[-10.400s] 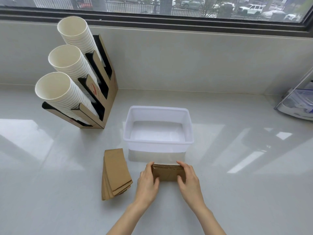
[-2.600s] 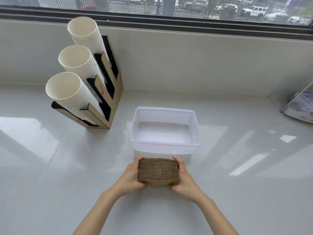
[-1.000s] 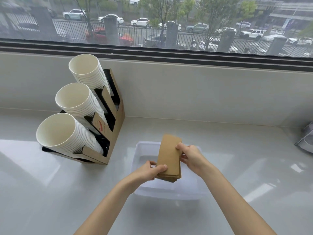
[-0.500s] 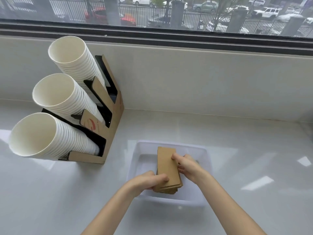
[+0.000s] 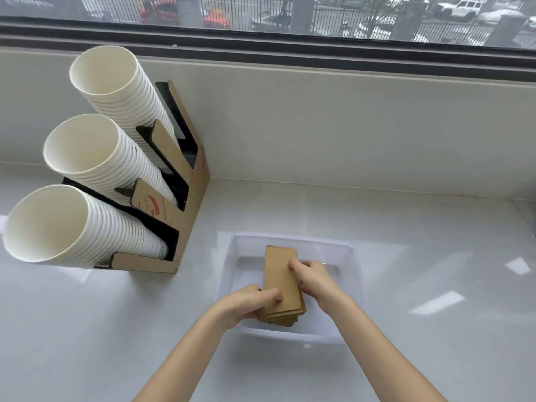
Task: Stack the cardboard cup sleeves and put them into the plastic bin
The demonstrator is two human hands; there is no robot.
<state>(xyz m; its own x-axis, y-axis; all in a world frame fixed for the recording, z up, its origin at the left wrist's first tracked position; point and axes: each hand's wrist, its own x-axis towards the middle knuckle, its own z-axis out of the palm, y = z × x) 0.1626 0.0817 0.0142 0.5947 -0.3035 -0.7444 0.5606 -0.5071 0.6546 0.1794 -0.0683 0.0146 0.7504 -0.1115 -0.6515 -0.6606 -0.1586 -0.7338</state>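
Gripping stack of cardboard sleeves (image 5: 280, 281) inside plastic bin (image 5: 356, 268), both hands

Sleeve stack (image 5: 280, 281) in my hands: brown kraft cardboard, matt, flat smooth faces, layered edges showing at the near end. Bin (image 5: 355, 266): translucent whitish plastic, smooth, slight sheen on the rim. Desk (image 5: 435, 256): pale grey, polished and glossy, throws bright window reflections. Back wall panel (image 5: 348, 126): same pale tone, duller satin finish. Cups (image 5: 95, 158): white paper, matt, rolled rims. Cup holder (image 5: 185, 219): kraft-brown board outside, black matt inside, red print on one tab. Window frame (image 5: 261, 50): dark, matt.
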